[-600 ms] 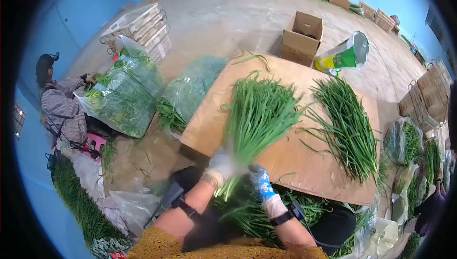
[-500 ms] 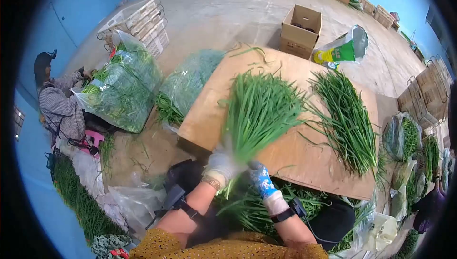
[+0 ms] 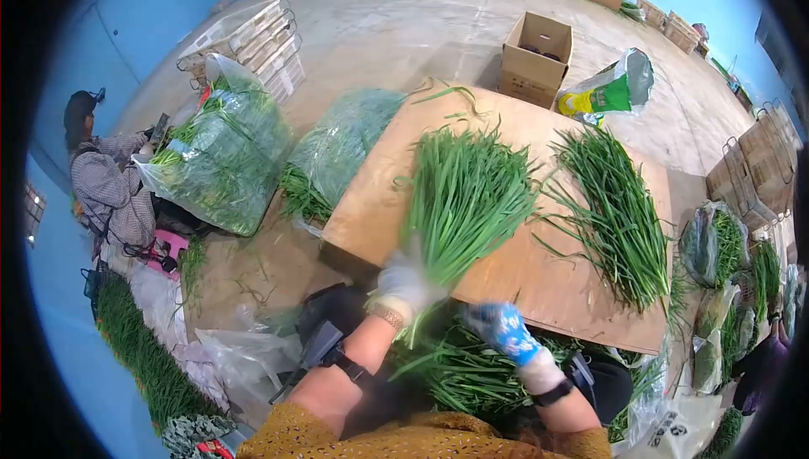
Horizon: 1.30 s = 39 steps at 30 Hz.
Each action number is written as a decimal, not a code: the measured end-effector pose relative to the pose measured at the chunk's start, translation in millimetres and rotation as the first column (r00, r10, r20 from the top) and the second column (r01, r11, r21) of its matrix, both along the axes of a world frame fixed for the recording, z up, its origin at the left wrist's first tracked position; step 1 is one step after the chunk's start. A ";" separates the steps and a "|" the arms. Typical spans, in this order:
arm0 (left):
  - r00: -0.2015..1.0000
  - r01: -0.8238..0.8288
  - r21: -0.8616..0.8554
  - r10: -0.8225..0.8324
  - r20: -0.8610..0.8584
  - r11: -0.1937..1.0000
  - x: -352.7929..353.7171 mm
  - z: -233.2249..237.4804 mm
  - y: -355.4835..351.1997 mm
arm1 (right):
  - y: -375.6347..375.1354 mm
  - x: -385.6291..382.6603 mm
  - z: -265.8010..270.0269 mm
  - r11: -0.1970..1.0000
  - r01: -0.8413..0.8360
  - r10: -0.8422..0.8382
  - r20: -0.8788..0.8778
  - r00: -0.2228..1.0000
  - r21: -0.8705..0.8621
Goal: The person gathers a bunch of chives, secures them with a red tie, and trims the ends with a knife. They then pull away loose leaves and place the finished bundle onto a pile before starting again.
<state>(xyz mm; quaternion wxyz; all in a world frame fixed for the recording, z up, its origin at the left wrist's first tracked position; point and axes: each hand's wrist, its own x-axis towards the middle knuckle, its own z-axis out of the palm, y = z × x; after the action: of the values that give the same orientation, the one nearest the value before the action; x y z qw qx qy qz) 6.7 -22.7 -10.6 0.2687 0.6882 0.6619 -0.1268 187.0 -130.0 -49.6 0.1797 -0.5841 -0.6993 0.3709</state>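
My left hand (image 3: 406, 284), in a pale work glove, is closed around the lower end of a bunch of garlic chives (image 3: 472, 198). The long green leaves fan out away from me over a wooden board (image 3: 539, 286), and the stem ends stick out below my fist. My right hand (image 3: 501, 328), in a blue patterned glove, is just past the near edge of the board, its fingers smeared by motion. Below it lies a loose heap of chives (image 3: 480, 383) by my lap. Another bunch of chives (image 3: 613, 214) rests on the board's right side.
On the left, a person (image 3: 105, 172) sits beside a large plastic bag of greens (image 3: 223, 160). A cardboard box (image 3: 535, 59) and a green-yellow sack (image 3: 611, 88) stand beyond the board. Stacked crates (image 3: 253, 46) are at back left, more crates (image 3: 750, 172) at right.
My right hand has moved away from the stems, to the right and down over the heap. My left hand keeps its grip on the bunch.
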 end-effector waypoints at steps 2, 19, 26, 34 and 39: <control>1.000 0.016 -0.048 -0.015 0.009 0.999 0.2 11.1 -0.5 | 43.7 -27.3 42.7 0.941 0.083 -0.104 0.048 0.993 0.328; 0.995 0.094 0.029 -0.092 -0.048 0.995 4.8 12.7 3.8 | 189.4 -14.2 -27.3 0.911 0.052 -0.161 0.237 0.958 0.409; 0.996 0.058 0.050 -0.054 -0.077 0.997 3.3 6.8 1.2 | 240.8 -16.0 -7.8 0.845 0.390 -0.418 -0.005 0.909 0.365; 0.998 0.016 0.079 -0.012 -0.054 0.997 4.2 8.0 2.3 | 282.9 -40.9 -1.0 0.929 0.337 -0.371 0.380 0.848 0.155; 0.999 0.023 0.097 -0.020 -0.032 0.995 2.6 8.0 3.8 | 288.6 -33.7 -28.6 0.915 0.303 -0.378 0.305 0.874 0.266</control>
<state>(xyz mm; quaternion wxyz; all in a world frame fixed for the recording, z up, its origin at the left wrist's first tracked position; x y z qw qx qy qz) 9.2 -18.9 -2.6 0.2231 0.7055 0.6639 -0.1080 153.3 158.6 -78.2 0.1758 -0.7327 -0.6407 0.1474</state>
